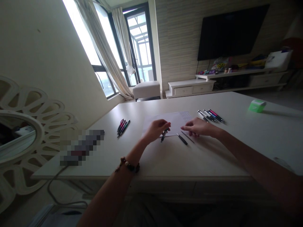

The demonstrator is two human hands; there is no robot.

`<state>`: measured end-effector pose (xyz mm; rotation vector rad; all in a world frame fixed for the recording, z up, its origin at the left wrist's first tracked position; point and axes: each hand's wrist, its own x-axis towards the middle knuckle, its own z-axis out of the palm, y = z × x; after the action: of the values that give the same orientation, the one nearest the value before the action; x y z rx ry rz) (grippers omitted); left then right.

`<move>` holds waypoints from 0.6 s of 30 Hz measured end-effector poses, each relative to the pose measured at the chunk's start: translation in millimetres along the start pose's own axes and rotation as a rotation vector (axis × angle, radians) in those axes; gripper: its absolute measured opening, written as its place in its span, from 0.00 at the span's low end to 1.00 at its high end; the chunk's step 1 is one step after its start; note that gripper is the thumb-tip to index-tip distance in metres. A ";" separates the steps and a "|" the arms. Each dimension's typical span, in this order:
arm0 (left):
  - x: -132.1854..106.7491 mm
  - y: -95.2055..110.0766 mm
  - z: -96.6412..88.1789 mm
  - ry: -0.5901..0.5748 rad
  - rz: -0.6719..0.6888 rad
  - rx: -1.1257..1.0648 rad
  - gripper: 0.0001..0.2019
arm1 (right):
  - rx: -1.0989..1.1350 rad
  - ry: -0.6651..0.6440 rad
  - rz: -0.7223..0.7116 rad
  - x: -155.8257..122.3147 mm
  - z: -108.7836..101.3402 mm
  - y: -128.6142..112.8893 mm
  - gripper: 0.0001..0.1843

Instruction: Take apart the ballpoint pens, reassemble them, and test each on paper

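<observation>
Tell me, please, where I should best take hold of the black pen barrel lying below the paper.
Pinch the black pen barrel around its middle, coming straight down with the right hand, which is nearest. It lies flat on the table, slim and round, and a thin rod lies close alongside, so a side approach probably has little room.

Both forearms (255, 160) were bare, and a bracelet (127, 164) of dark and pale beads circled the left wrist (132, 157).

Glossy plastic pens (123, 127), smooth white tabletop (213, 154)
</observation>
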<state>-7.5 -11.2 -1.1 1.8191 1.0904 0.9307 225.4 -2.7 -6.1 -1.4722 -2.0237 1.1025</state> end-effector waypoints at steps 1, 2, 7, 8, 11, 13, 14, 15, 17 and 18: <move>-0.2 0.6 -0.6 0.023 0.006 0.039 0.18 | -0.011 0.034 0.000 1.6 -0.1 1.5 0.24; -0.3 0.9 -0.9 0.042 0.004 0.068 0.18 | -0.018 0.072 -0.003 3.0 -0.7 3.1 0.25; 0.4 -3.1 -0.1 0.009 -0.072 0.012 0.18 | -0.038 0.184 -0.047 6.1 -4.1 7.4 0.26; 0.7 -4.8 -0.1 -0.006 -0.079 -0.006 0.18 | -0.037 0.188 -0.049 6.4 -4.1 7.6 0.26; 2.0 -8.8 -3.4 0.059 -0.054 0.042 0.17 | -0.019 0.209 -0.043 7.9 -4.2 8.2 0.22; 3.3 -9.7 -8.5 0.202 -0.020 0.094 0.16 | 0.001 0.277 -0.040 9.2 -5.4 8.8 0.19; 4.2 -9.5 -11.8 0.287 -0.014 0.087 0.16 | 0.025 0.334 -0.038 9.9 -6.5 9.1 0.17; 5.2 -9.0 -15.4 0.375 -0.015 0.050 0.15 | 0.072 0.404 -0.034 10.7 -8.2 9.5 0.16; 7.7 -7.9 -23.7 0.535 -0.044 -0.122 0.15 | 0.255 0.545 -0.035 12.4 -13.2 10.8 0.15; 8.9 -7.6 -28.3 0.603 -0.069 -0.252 0.14 | 0.385 0.599 -0.042 13.3 -16.7 12.0 0.16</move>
<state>-31.5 6.7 5.2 1.3129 1.3083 1.5550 239.7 17.2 -7.0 -1.3414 -1.3401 0.8374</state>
